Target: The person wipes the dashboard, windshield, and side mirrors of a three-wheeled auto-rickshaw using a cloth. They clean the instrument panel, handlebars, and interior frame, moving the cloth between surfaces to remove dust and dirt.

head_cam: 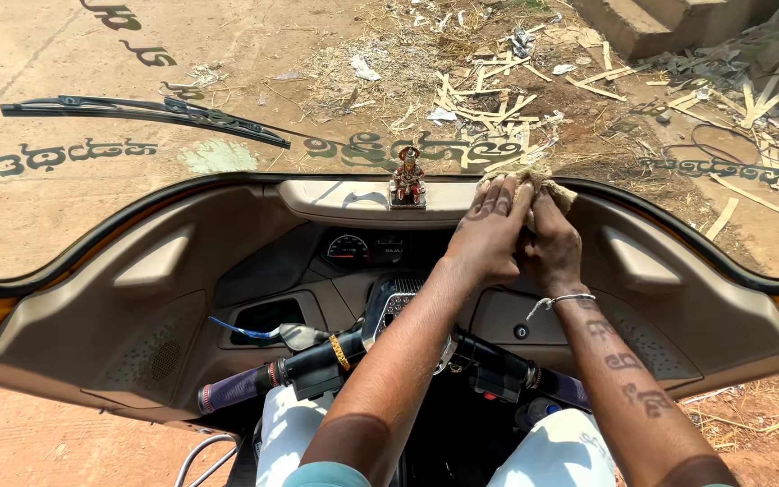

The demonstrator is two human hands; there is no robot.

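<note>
Both my hands press a crumpled beige cloth (543, 188) against the top of a tan vehicle dashboard (227, 261), just right of centre below the windscreen. My left hand (489, 236) lies over the cloth's left part with fingers curled. My right hand (552, 248), with a thin bracelet at the wrist, grips the cloth beside it. A small red and gold figurine (407, 178) stands on the dashboard ledge a little left of my hands.
A handlebar (317, 361) with dark grips and a round speed gauge (348, 250) sit below my arms. A wiper (146, 113) lies across the windscreen at upper left. Outside lie bare dirt, scattered wood scraps (498, 99) and concrete steps (660, 22).
</note>
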